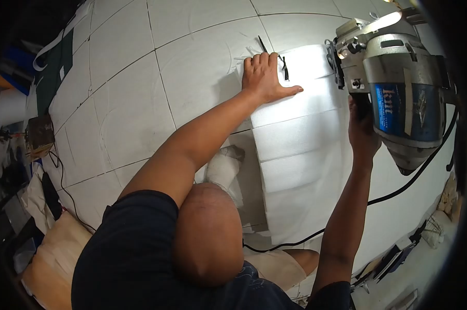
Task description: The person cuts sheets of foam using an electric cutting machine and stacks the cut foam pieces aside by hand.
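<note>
Foam (295, 147) being pressed at its far end
Open left hand (259, 78) being laid on top; machine (406, 106) being gripped alongside by right hand (363, 137).

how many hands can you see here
2. The left hand is spread at the far end of the white sheets; the right hand grips the power tool, which partly hides it.
</note>
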